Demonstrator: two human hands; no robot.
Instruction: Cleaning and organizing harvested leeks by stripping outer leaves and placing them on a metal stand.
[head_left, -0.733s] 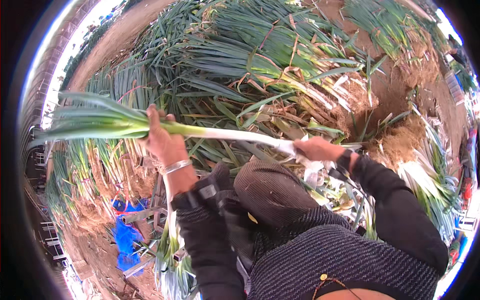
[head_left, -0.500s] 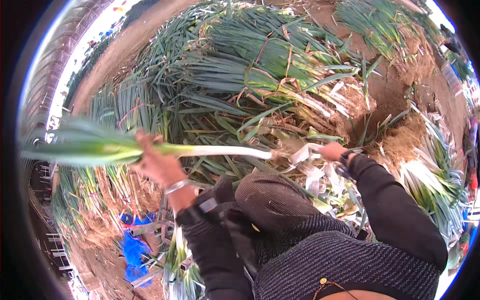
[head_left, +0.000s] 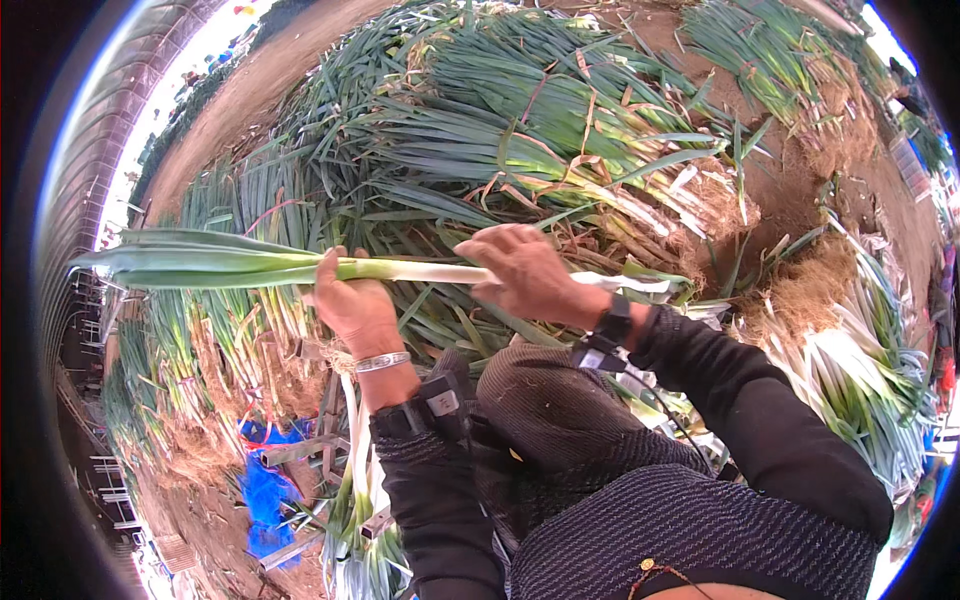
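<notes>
Leek (head_left: 290, 273) stretches crosswise beyond the person's knee (head_left: 545, 390), leaves toward the left. The left hand (head_left: 355, 312) is wrapped around it where green pales to white; the right hand (head_left: 525, 275) covers the white shank, fingers extended, its grip impossible to tell. Farther out lie heaped leeks (head_left: 460, 140) and, lower left, blue material (head_left: 265, 495).

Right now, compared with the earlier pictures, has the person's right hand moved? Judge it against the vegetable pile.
Yes. The right hand has moved left, away from the brown roots of the vegetable pile, toward the left hand.
</notes>
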